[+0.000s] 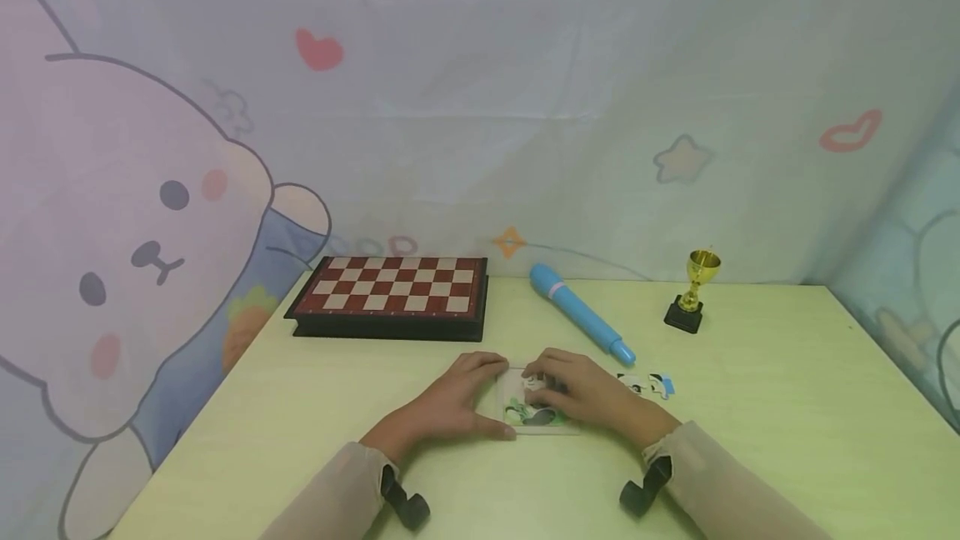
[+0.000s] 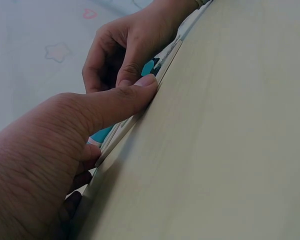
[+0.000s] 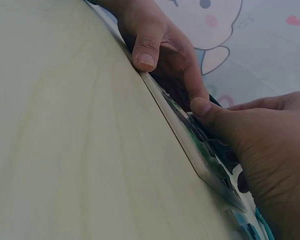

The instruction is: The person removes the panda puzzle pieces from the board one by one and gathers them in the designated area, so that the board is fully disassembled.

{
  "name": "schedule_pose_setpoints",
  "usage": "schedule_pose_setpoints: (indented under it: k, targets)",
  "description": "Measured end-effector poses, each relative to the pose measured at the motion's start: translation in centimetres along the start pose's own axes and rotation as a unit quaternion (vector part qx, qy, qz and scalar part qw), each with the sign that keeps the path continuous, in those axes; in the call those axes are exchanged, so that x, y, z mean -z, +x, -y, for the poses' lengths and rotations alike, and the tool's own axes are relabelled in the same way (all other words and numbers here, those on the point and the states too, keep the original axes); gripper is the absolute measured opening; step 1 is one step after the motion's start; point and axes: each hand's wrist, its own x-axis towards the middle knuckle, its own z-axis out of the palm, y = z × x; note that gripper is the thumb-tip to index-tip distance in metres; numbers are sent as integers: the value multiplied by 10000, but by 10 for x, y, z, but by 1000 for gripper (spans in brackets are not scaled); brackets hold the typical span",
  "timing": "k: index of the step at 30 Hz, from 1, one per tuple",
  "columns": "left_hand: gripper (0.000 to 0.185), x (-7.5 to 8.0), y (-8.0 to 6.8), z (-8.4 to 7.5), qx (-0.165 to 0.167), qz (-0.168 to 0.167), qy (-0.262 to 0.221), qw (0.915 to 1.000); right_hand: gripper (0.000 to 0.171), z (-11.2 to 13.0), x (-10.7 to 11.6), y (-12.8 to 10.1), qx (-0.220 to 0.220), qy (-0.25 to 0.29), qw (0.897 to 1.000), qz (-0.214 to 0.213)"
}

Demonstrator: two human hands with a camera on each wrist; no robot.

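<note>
A small puzzle board (image 1: 534, 417) with a green, white and dark picture lies flat on the pale green table (image 1: 750, 407). My left hand (image 1: 491, 398) grips its left side, thumb against the near edge (image 2: 115, 141) and fingers curled on the far edge. My right hand (image 1: 542, 390) rests on top of the board, its curled fingertips and thumb pinching a white puzzle piece (image 1: 534, 385) down on it. The right wrist view shows the board's edge (image 3: 200, 167) with my right thumb (image 3: 204, 107) on it and my left hand (image 3: 160, 50) beyond. Two loose puzzle pieces (image 1: 649, 384) lie just right of my right hand.
A blue, pen-shaped object (image 1: 581, 313) lies diagonally behind the hands. A small gold trophy (image 1: 693, 290) stands at the back right. A red and white chessboard box (image 1: 393, 286) sits at the back left. A cartoon-printed cloth backdrop (image 1: 150, 232) surrounds the table.
</note>
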Motion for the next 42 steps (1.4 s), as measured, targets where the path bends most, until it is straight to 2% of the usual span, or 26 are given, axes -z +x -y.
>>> schedule_pose_setpoints:
  k: [15,21,27,34,42]
  targets:
    - [104,4,0,1,-29,-17,123,9999,25,6,4,3,-168,67,9992,365]
    - [104,2,1,1,-42,28,30,10000,22,5,3,1,-139,-2,9992,375]
    - [103,0,2,0,-34,14,19,10000,20,4,3,-1,-24,59,9994,347]
    - [106,-4,2,4,5,26,-4,10000,27,5,1,-2,223,306,9986,376]
    - [105,-4,1,6,-31,13,-54,10000,27,7,1,-1,221,329,9981,467]
